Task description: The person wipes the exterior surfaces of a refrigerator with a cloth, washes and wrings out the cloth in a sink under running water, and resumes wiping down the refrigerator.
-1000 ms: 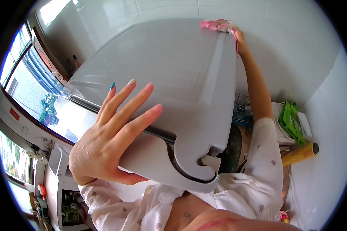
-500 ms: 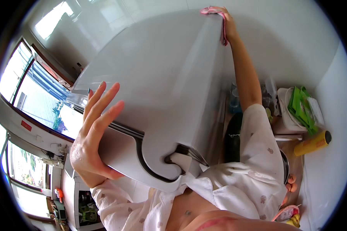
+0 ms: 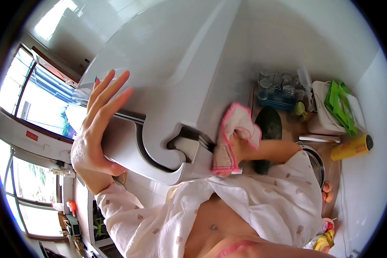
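Note:
A large grey appliance that looks like a refrigerator [image 3: 180, 47] fills the middle, its top and one side in view. Beside the dark hinge gap [image 3: 187, 139] at its near corner is the door edge [image 3: 124, 144]. My left hand [image 3: 92, 129] lies against this door edge, fingers stretched out over the top and thumb lower down. My right hand [image 3: 241, 148] is closed on a white cloth [image 3: 235, 118] with a pink border, close against the appliance's side near the front corner. Folds of the cloth cover most of the right fingers.
Right of the appliance, a wooden surface holds a dark green melon [image 3: 268, 124], glasses on a blue rack [image 3: 277, 99], a pale bin [image 3: 324, 101] with green packets [image 3: 339, 107], a yellow roll [image 3: 351, 147] and a metal pot [image 3: 316, 161]. Windows [image 3: 43, 99] are at left.
My right hand has come from the far top corner of the appliance down to its near side, bringing the cloth along. The left hand stays at the door edge. My view has shifted slightly.

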A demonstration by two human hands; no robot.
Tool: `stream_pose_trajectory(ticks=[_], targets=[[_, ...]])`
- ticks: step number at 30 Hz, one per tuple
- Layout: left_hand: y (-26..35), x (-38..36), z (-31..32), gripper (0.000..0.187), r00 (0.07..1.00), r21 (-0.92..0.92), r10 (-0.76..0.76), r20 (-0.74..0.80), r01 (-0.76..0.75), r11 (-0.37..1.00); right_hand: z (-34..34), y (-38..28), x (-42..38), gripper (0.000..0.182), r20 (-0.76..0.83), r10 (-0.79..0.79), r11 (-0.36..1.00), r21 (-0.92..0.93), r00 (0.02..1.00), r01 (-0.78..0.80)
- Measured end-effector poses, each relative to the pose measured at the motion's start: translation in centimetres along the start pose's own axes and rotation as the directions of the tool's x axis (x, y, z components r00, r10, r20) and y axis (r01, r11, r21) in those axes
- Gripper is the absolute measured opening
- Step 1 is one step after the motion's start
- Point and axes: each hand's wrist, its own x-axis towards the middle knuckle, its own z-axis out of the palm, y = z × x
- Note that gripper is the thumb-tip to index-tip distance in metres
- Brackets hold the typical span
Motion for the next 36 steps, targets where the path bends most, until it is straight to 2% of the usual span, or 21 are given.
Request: stream_pose_trajectory(ticks=[3,6,8,10,11,13,15,17,20,21,23,24,26,27,28,30,31,32,34,35,36], targets=[[0.3,0.6,-0.3,0.086,0.998,-0.01,-0.011,0.063,0.012,1.0,0.9,-2.1,-5.5,0.049,0.071,0.042,0.999,0.012,0.997,-0.043],[1.7,0.7,0.7,0.078,0.988,0.0,-0.131,-0.078,0.131,0.991,2.5,-3.7,-13.6,0.048,0.162,0.132,0.991,0.012,0.978,-0.135],[0.7,0.7,1.0,0.077,0.991,0.047,-0.093,-0.094,0.098,0.994,3.4,-4.5,-18.2,0.047,0.211,0.18,0.982,0.009,0.961,-0.186],[0.1,0.2,0.9,0.08,0.996,-0.024,-0.02,-0.088,0.018,1.0,3.8,-3.6,-19.7,0.046,0.229,0.203,0.978,0.003,0.952,-0.21],[0.1,0.2,0.5,0.086,0.999,-0.005,-0.028,-0.028,0.028,1.0,3.8,-2.3,-19.8,0.045,0.22,0.208,0.977,-0.006,0.953,-0.211],[-0.5,0.2,0.5,0.087,1.0,-0.011,0.01,-0.005,-0.01,1.0,2.2,1.6,-14.7,0.046,0.19,0.171,0.985,-0.004,0.967,-0.174],[0.1,0.4,0.2,0.082,0.999,-0.016,0.024,0.036,-0.023,1.0,0.7,5.1,-9.7,0.051,0.14,0.213,0.976,0.002,0.967,-0.216],[0.6,0.7,-0.1,0.082,0.999,-0.013,0.02,0.05,-0.019,1.0,-0.9,7.6,-2.6,0.056,-0.01,0.238,0.971,-0.04,0.971,-0.238],[0.3,0.4,-0.3,0.085,0.999,-0.04,0.038,0.039,-0.036,0.999,-2.4,9.3,7.0,0.05,-0.226,0.269,0.953,-0.076,0.936,-0.292],[0.1,0.2,-0.2,0.083,0.996,-0.01,0.092,-0.018,-0.092,0.996,-3.0,9.4,8.7,0.05,-0.224,0.249,0.961,-0.062,0.942,-0.268],[0.0,0.0,0.0,0.077,0.963,0.081,0.214,-0.162,-0.203,0.976,-5.3,9.6,10.4,0.047,0.173,0.354,0.928,-0.186,0.919,-0.323],[-0.8,-0.8,-0.5,0.077,0.963,0.096,0.206,-0.176,-0.191,0.977,-5.8,9.7,10.6,0.047,0.182,0.335,0.936,-0.176,0.925,-0.304],[-3.1,-2.7,-1.7,0.073,0.931,0.081,0.286,-0.224,-0.275,0.958,-6.7,9.4,11.0,0.048,0.247,0.426,0.902,-0.037,0.87,-0.431],[-4.7,-4.4,-2.4,0.072,0.919,0.168,0.266,-0.292,-0.224,0.96,-6.9,9.1,11.3,0.048,0.255,0.412,0.908,-0.037,0.875,-0.417],[-6.2,-6.4,-2.8,0.069,0.913,0.15,0.147,-0.382,-0.095,0.984,-7.0,8.7,11.7,0.049,0.286,0.461,0.879,-0.016,0.84,-0.477],[-10.2,-10.0,-3.8,0.057,0.895,0.139,0.019,-0.446,0.048,0.989,-7.4,7.0,13.2,0.049,0.315,0.508,0.847,-0.013,0.802,-0.531],[-14.8,-13.2,-4.2,0.048,0.892,0.171,-0.092,-0.443,0.184,0.968,-7.6,5.6,15.0,0.05,0.447,0.542,0.828,-0.135,0.712,-0.545],[-16.8,-15.0,-4.6,0.043,0.886,0.168,-0.153,-0.437,0.247,0.954,-7.5,4.2,16.5,0.052,0.557,0.577,0.801,-0.247,0.597,-0.545],[-21.0,-18.0,-4.8,0.046,0.868,-0.041,-0.225,-0.442,0.231,0.972,-6.7,2.1,18.8,0.056,0.655,0.607,0.788,-0.421,0.45,-0.45],[-22.9,-19.2,-4.2,0.049,0.852,-0.123,-0.225,-0.473,0.189,0.974,-6.3,1.1,20.2,0.066,0.715,0.634,0.761,-0.506,0.296,-0.406],[-24.6,-20.0,-3.8,0.052,0.834,-0.2,-0.225,-0.503,0.141,0.97,-5.7,0.6,21.0,0.066,0.706,0.645,0.753,-0.524,0.291,-0.399]])
